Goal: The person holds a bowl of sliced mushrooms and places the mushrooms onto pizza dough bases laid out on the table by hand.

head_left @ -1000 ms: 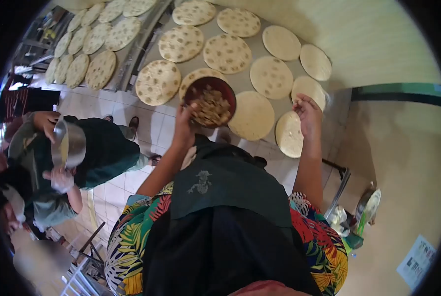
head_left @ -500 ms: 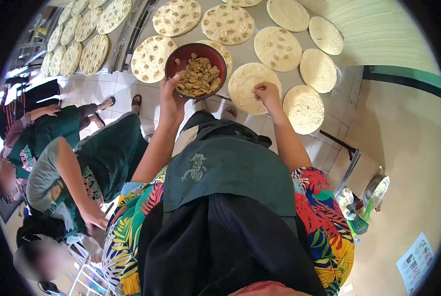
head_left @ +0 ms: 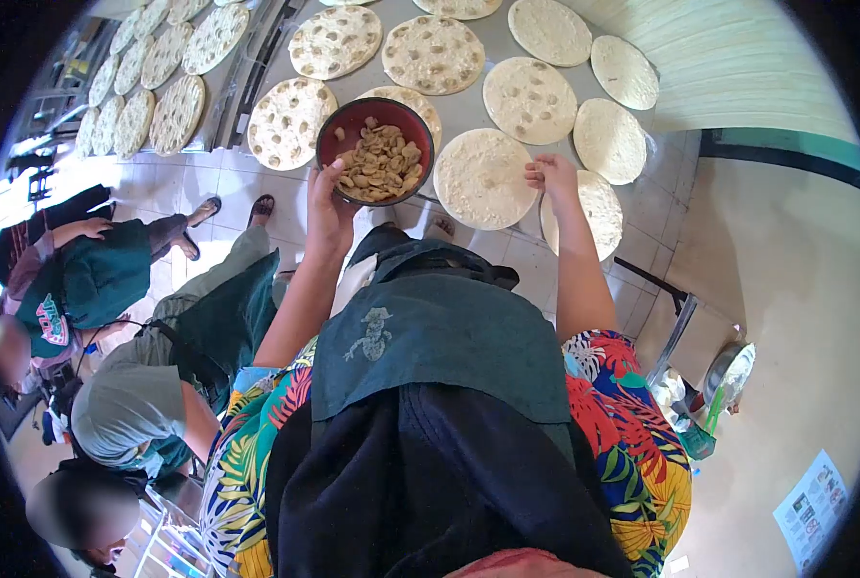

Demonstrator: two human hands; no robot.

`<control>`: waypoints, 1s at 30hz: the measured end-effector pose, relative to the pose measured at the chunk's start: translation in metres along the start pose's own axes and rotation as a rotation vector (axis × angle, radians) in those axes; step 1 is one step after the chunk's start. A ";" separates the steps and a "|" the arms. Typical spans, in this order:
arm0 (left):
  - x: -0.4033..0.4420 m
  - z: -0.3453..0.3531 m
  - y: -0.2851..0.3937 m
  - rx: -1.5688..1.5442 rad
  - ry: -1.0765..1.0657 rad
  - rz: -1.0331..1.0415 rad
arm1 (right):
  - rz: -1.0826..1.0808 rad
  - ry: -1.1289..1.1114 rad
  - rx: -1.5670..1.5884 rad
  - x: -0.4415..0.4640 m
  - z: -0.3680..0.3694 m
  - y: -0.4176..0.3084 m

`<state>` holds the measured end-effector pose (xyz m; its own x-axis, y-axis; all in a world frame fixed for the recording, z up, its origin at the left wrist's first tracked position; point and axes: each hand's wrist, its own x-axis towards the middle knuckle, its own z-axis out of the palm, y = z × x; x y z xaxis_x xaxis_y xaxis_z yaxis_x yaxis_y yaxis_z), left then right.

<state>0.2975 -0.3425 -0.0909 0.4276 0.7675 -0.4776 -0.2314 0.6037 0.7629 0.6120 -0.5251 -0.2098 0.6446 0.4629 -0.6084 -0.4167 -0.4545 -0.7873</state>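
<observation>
My left hand (head_left: 328, 202) grips the rim and side of a bowl (head_left: 416, 128), dark outside and red inside, tilted toward me. Inside lies a heap of brownish slices (head_left: 380, 162) that look like mushroom. Curled fingers bring my right hand (head_left: 555, 180) over the gap between a white-coated round flatbread base (head_left: 484, 181) and another base (head_left: 600, 214); whether a slice is between the fingertips cannot be made out. Slices dot several bases, such as the one left of the bowl (head_left: 291, 123) and one further back (head_left: 529, 100); others look plain.
The grey table (head_left: 461, 108) carries the bases. Further left, a second table holds more topped bases (head_left: 178, 114). Two people in green aprons are at my left, the nearer one bent over by a white rack (head_left: 170, 539). A wall stands at right.
My right hand has moved right, off the middle of the near base toward its right edge. The bowl stays in my left hand. The nearer person at left has shifted and lowered an arm.
</observation>
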 end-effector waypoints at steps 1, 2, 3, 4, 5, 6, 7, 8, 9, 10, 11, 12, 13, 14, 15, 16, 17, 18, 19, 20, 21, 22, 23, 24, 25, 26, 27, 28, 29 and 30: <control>0.000 0.001 0.000 0.006 0.015 0.003 | -0.030 0.020 0.014 -0.011 -0.003 -0.014; 0.000 0.002 0.000 0.004 0.012 0.002 | -0.031 0.024 0.013 -0.005 -0.010 -0.015; 0.000 0.003 0.001 -0.009 0.007 -0.010 | -0.035 0.015 0.005 0.001 -0.018 -0.021; -0.002 0.004 0.001 -0.021 0.004 -0.020 | -0.038 0.005 -0.001 0.006 -0.024 -0.023; -0.005 0.007 0.001 -0.022 0.004 -0.019 | -0.048 -0.001 0.035 0.009 -0.031 -0.024; -0.010 0.014 0.005 -0.018 0.006 -0.005 | -0.049 -0.003 0.035 0.014 -0.035 -0.022; -0.012 0.017 0.007 -0.015 0.009 0.010 | -0.055 -0.025 0.086 0.024 -0.041 -0.020; -0.012 0.017 0.006 -0.015 0.011 0.013 | -0.061 -0.047 0.136 0.034 -0.045 -0.016; -0.011 0.014 0.005 -0.012 -0.004 0.008 | -0.060 -0.052 0.136 0.037 -0.044 -0.018; -0.010 0.012 0.004 -0.011 -0.019 0.003 | -0.062 -0.008 0.128 0.041 -0.043 -0.019; -0.009 0.010 0.002 -0.013 -0.014 0.006 | -0.065 0.035 0.119 0.045 -0.042 -0.021; -0.009 0.009 0.002 -0.005 -0.001 -0.007 | -0.066 0.029 0.116 0.048 -0.040 -0.025; -0.009 0.010 0.002 0.004 0.013 -0.020 | -0.078 0.060 0.043 0.051 -0.037 -0.028; -0.009 0.010 0.001 0.004 0.018 -0.016 | -0.089 0.091 -0.030 0.054 -0.034 -0.031; -0.011 0.012 0.003 0.009 0.026 -0.011 | -0.088 0.085 -0.030 0.060 -0.031 -0.030; -0.012 0.014 0.004 0.016 0.034 -0.006 | -0.171 0.134 -0.176 0.066 -0.027 -0.028; -0.014 0.016 0.002 0.018 0.039 -0.002 | -0.255 0.182 -0.321 0.070 -0.026 -0.026; -0.013 0.017 0.002 0.018 0.035 -0.005 | -0.256 0.176 -0.320 0.073 -0.023 -0.026; -0.012 0.018 0.002 0.020 0.031 -0.008 | -0.334 0.249 -0.519 0.075 -0.021 -0.026; -0.012 0.019 0.003 0.023 0.037 -0.004 | -0.411 0.322 -0.718 0.077 -0.018 -0.025; -0.013 0.022 0.003 0.011 0.030 -0.014 | -0.412 0.313 -0.714 0.074 -0.015 -0.028; -0.013 0.023 0.004 0.000 0.025 -0.025 | -0.392 0.371 -0.792 0.071 -0.013 -0.031; -0.012 0.023 0.003 0.007 0.021 -0.031 | -0.372 0.425 -0.868 0.067 -0.008 -0.032; -0.017 0.031 0.004 0.009 0.029 -0.017 | -0.374 0.406 -0.859 0.065 -0.008 -0.031; -0.012 0.026 -0.001 -0.009 0.005 -0.027 | -0.381 0.431 -0.947 0.066 -0.008 -0.032; -0.007 0.021 -0.006 -0.028 -0.017 -0.034 | -0.391 0.454 -1.033 0.068 -0.006 -0.032; -0.011 0.027 -0.001 -0.013 -0.017 -0.025 | -0.402 0.435 -1.024 0.067 -0.004 -0.032; -0.016 0.037 0.005 -0.015 -0.021 -0.006 | -0.450 0.439 -1.038 0.064 -0.006 -0.033; -0.017 0.038 0.004 -0.006 -0.028 -0.001 | -0.495 0.448 -1.054 0.061 -0.009 -0.034; -0.018 0.040 0.004 0.003 -0.038 0.001 | -0.500 0.444 -1.052 0.057 -0.008 -0.040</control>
<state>0.3236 -0.3619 -0.0620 0.4601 0.7595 -0.4599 -0.2289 0.6019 0.7650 0.6704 -0.4866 -0.2116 0.8308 0.5563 -0.0180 0.5192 -0.7861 -0.3354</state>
